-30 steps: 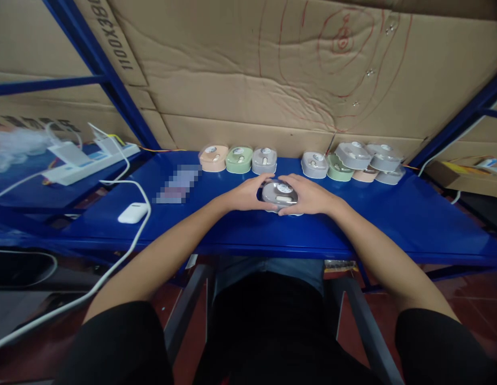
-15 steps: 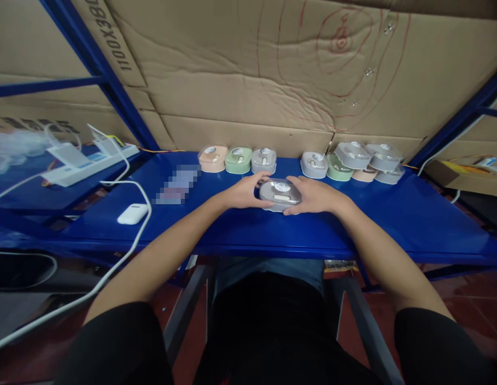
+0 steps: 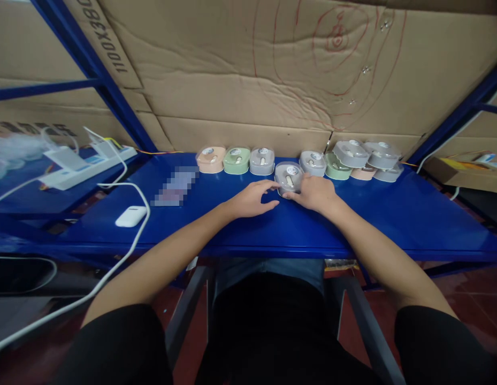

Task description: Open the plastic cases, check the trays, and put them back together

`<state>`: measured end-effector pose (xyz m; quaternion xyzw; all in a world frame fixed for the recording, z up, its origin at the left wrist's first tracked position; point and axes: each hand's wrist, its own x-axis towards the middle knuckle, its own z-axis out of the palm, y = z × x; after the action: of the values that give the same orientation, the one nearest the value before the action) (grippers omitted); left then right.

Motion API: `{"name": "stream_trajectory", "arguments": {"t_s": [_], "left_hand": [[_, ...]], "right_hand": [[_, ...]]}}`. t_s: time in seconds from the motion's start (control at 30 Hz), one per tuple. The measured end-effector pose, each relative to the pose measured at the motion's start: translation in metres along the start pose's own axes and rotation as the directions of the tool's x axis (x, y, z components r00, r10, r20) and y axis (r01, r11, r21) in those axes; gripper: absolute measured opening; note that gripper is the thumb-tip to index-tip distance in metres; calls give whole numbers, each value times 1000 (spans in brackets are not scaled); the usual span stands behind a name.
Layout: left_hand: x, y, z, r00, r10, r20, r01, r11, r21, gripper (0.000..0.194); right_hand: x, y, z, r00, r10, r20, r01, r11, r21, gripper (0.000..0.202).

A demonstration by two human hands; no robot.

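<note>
A grey box with a clear lid [image 3: 289, 176], a round sticker and a small white tab on top stands on the blue table in front of me. My right hand [image 3: 317, 191] is closed around its right side, with the thumb across the near edge. To its left, my left hand [image 3: 254, 199] is open, thumb and fingers apart and nothing between them. Its fingertips come close to the box's left edge; whether they touch I cannot tell. Behind, similar boxes line the back: orange [image 3: 211, 160], green [image 3: 237, 161] and grey [image 3: 262, 161].
More such boxes stand at the back right, a grey one [image 3: 312, 163] beside a two-layer stack [image 3: 352, 154]. On the left lie a white earbud case [image 3: 130, 216], a white cable [image 3: 140, 230], a blurred-out flat item [image 3: 176, 187] and a power strip [image 3: 77, 174]. Cardboard [image 3: 232, 85] forms the back wall.
The grey box has moved back and slightly right, and has turned, with my right hand on it. My left hand has let go of it and opened.
</note>
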<state>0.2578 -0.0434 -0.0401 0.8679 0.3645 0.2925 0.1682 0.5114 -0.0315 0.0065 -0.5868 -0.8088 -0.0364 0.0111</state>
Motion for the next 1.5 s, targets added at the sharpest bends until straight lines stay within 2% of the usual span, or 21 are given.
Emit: {"name": "stream_trajectory", "arguments": {"t_s": [0.1, 0.3, 0.47, 0.67, 0.87, 0.97, 1.1, 1.2, 1.3, 1.4, 1.5], "left_hand": [[0, -5, 1, 1000, -19, 0, 19, 1000, 22, 63], [10, -16, 0, 995, -75, 59, 71, 994, 79, 76], [25, -25, 6, 990, -108, 91, 98, 988, 116, 79], [33, -37, 16, 991, -103, 88, 90, 986, 140, 76], [44, -38, 21, 987, -117, 109, 96, 978, 185, 78], [42, -35, 19, 993, -102, 67, 89, 981, 172, 74], [39, -32, 8, 995, -51, -81, 71, 963, 261, 67], [39, -36, -4, 980, -69, -187, 132, 927, 352, 79], [40, -44, -13, 974, -150, -172, 206, 901, 381, 90], [40, -49, -15, 972, -190, -135, 228, 896, 382, 88], [40, -47, -15, 974, -160, -163, 211, 901, 379, 80]], "right_hand": [[0, -2, -3, 997, 76, -7, -76, 997, -14, 88], [7, -2, -3, 998, 48, -28, -49, 998, -33, 63], [12, -4, 3, 1000, -12, 27, 14, 998, -67, 61], [13, -6, 6, 999, -23, 48, 26, 997, -76, 60], [12, -6, 4, 997, -37, 74, 43, 996, -80, 54], [10, -6, 2, 995, -40, 86, 47, 995, -83, 54], [8, -6, 0, 994, -39, 98, 48, 995, -88, 54], [7, -6, -1, 994, -40, 105, 49, 995, -89, 54], [6, -5, -2, 993, -45, 112, 55, 995, -87, 54], [6, -5, -3, 991, -50, 123, 60, 995, -82, 56], [6, -4, -4, 990, -55, 129, 65, 995, -74, 57]]}}
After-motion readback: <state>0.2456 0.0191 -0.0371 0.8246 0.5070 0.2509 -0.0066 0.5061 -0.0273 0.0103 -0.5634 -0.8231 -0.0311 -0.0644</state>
